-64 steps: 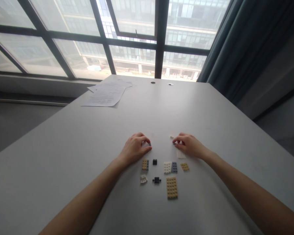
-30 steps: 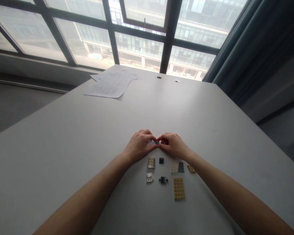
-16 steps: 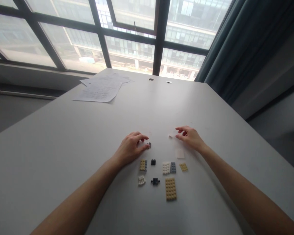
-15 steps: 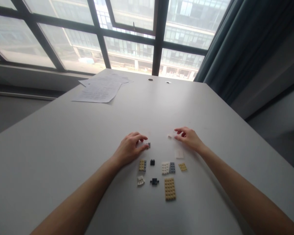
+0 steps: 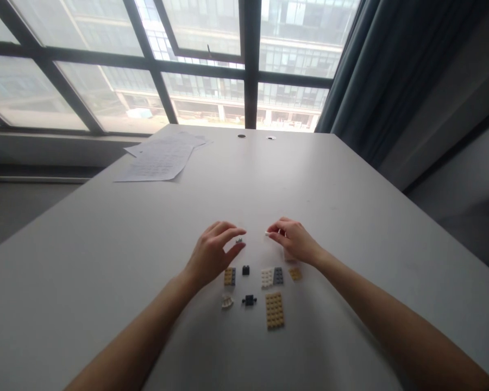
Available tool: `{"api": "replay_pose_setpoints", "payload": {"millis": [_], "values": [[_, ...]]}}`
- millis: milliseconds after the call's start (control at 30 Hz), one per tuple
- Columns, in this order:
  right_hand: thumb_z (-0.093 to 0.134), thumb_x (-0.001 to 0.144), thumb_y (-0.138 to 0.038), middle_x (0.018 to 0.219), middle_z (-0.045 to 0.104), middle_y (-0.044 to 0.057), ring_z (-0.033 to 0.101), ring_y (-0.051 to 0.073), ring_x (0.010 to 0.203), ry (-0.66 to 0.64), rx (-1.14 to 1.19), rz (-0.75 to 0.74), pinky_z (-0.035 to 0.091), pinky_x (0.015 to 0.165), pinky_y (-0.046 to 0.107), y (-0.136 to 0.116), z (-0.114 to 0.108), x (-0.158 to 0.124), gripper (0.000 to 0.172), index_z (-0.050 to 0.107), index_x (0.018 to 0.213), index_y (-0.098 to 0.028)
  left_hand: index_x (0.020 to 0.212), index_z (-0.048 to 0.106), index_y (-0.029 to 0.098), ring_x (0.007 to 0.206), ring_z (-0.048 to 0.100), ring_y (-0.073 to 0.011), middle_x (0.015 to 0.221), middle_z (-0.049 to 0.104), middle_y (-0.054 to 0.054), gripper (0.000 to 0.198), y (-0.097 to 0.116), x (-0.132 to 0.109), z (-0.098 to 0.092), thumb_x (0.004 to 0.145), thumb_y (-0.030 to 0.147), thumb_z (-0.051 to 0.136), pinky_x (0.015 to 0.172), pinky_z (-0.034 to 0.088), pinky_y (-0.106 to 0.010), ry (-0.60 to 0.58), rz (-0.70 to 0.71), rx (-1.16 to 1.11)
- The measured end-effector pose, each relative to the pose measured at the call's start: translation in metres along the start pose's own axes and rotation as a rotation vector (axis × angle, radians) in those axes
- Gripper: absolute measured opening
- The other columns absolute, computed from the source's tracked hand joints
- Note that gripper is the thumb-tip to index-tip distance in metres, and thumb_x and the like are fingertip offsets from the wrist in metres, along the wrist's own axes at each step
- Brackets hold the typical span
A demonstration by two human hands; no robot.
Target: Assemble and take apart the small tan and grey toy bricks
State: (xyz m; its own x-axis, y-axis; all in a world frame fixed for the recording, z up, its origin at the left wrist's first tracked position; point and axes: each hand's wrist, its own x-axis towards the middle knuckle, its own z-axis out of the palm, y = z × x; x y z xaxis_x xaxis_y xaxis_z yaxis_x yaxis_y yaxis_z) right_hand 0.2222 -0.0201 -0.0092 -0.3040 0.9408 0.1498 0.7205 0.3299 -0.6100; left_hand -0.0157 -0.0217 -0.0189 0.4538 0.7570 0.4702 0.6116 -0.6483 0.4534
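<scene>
Left hand (image 5: 212, 255) rests half-open on the pale grey counter (image 5: 106, 260), a small grey plastic brick (image 5: 239, 239) at its fingertips; I cannot tell if it grips. Right hand (image 5: 295, 241) pinches a tiny white plastic brick (image 5: 268, 234), just right of the grey one.

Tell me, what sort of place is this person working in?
Probably an office or meeting room: a big white table with cable holes, printed papers near its far edge, and tall windows facing another building.
</scene>
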Motion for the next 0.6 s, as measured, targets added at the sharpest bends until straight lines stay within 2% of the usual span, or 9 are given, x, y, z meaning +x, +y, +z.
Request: {"api": "replay_pose_setpoints", "payload": {"millis": [67,167,300,400,500,600], "values": [[0.058,0.09,-0.025,0.085,0.063,0.001,0.057,0.011,0.067,-0.035,0.111,-0.062,0.044,0.068,0.023,-0.011,0.0,-0.007,0.014,0.071,0.09,-0.02,0.104,0.066,0.023,0.09,0.058,-0.0199,0.096,0.066,-0.006,0.021,0.014,0.004,0.004,0.086,0.034,0.06,0.084,0.048,-0.036,-0.031,0.072,0.033],[0.057,0.09,-0.023,0.08,0.061,0.0,0.056,0.011,0.067,-0.041,0.158,-0.1,0.043,0.068,0.023,-0.02,0.004,-0.013,0.015,0.071,0.086,-0.019,0.095,0.068,0.022,0.086,0.057,-0.0192,0.091,0.068,-0.005,0.017,0.029,0.009,0.013,0.089,0.033,0.057,0.081,0.046,-0.034,-0.062,0.087,0.087],[0.056,0.092,-0.022,0.079,0.062,0.001,0.056,0.013,0.069,-0.005,0.082,-0.084,0.042,0.069,0.024,-0.015,0.012,-0.017,0.017,0.071,0.085,-0.018,0.085,0.07,0.02,0.084,0.057,-0.0209,0.085,0.069,-0.005,0.016,0.037,0.016,0.02,0.088,0.032,0.058,0.081,0.044,-0.036,-0.136,0.018,0.167],[0.055,0.092,-0.026,0.084,0.064,0.004,0.059,0.016,0.078,0.017,-0.037,-0.103,0.043,0.076,0.028,-0.008,0.015,-0.021,0.018,0.072,0.088,-0.019,0.084,0.071,0.021,0.087,0.057,-0.023,0.086,0.068,-0.005,0.015,0.039,0.022,0.025,0.086,0.032,0.061,0.082,0.043,-0.037,-0.225,-0.056,0.194],[0.059,0.09,-0.026,0.089,0.066,0.005,0.059,0.019,0.086,0.048,-0.105,-0.095,0.043,0.082,0.031,-0.001,0.013,-0.027,0.015,0.071,0.093,-0.018,0.082,0.072,0.021,0.09,0.056,-0.0248,0.087,0.067,-0.006,0.015,0.04,0.027,0.03,0.084,0.031,0.061,0.083,0.042,-0.04,-0.272,-0.121,0.219],[0.061,0.088,-0.023,0.09,0.065,0.005,0.058,0.018,0.085,0.081,-0.107,-0.063,0.044,0.082,0.031,0.005,0.006,-0.035,0.013,0.071,0.094,-0.018,0.082,0.072,0.021,0.091,0.057,-0.0265,0.087,0.066,-0.007,0.015,0.041,0.03,0.034,0.083,0.032,0.061,0.083,0.042,-0.042,-0.282,-0.151,0.244]]}}
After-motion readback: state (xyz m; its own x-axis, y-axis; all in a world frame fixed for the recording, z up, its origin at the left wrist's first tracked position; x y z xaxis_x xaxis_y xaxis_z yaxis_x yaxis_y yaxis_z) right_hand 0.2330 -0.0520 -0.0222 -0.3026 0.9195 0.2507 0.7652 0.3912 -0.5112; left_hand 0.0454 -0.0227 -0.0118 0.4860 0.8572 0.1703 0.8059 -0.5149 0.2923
